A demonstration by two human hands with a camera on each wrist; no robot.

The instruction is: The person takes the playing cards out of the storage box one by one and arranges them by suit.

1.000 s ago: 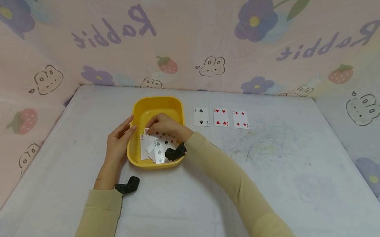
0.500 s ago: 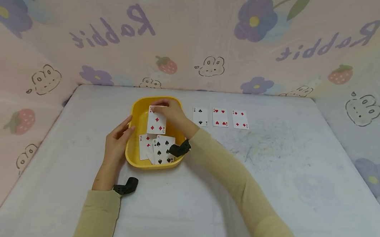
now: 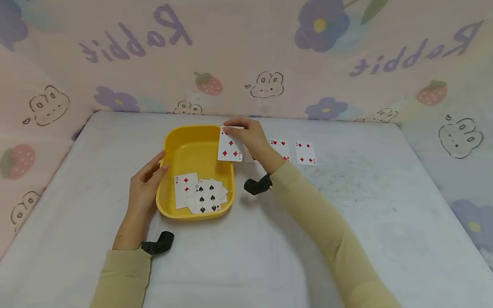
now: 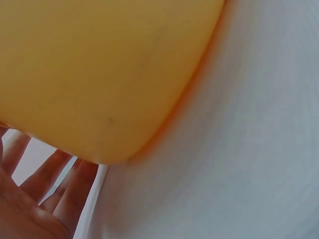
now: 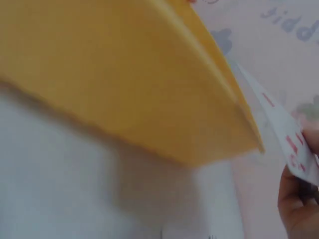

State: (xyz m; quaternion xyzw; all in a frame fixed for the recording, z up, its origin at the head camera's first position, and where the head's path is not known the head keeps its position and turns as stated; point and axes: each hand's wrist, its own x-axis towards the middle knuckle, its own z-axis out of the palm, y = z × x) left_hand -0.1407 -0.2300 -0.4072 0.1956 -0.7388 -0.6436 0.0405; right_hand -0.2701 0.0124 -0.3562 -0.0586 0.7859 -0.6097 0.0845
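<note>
My right hand (image 3: 251,137) pinches a five of diamonds playing card (image 3: 231,148) by its upper edge, above the right rim of a yellow plastic tray (image 3: 161,195). The same card (image 5: 284,132) appears beside the tray's wall (image 5: 129,84) in the right wrist view. My left hand (image 3: 144,185) rests against the tray's left side, its fingers spread along the outer wall (image 4: 99,74) in the left wrist view. Inside the tray's near end lie overlapping cards, a six of spades (image 3: 207,198) on top and a three of diamonds (image 3: 181,192) at the left.
Right of the tray, a four of hearts (image 3: 278,146) and a four of diamonds (image 3: 305,153) lie face up in a row. Another card (image 3: 251,157) there is mostly hidden by my right hand. A white cloth (image 3: 219,267) covers the table; a printed curtain (image 3: 232,47) hangs behind.
The right hand has lifted the five of diamonds from the pile and carried it right, over the tray's rim. The left hand still touches the tray. The head view has shifted slightly.
</note>
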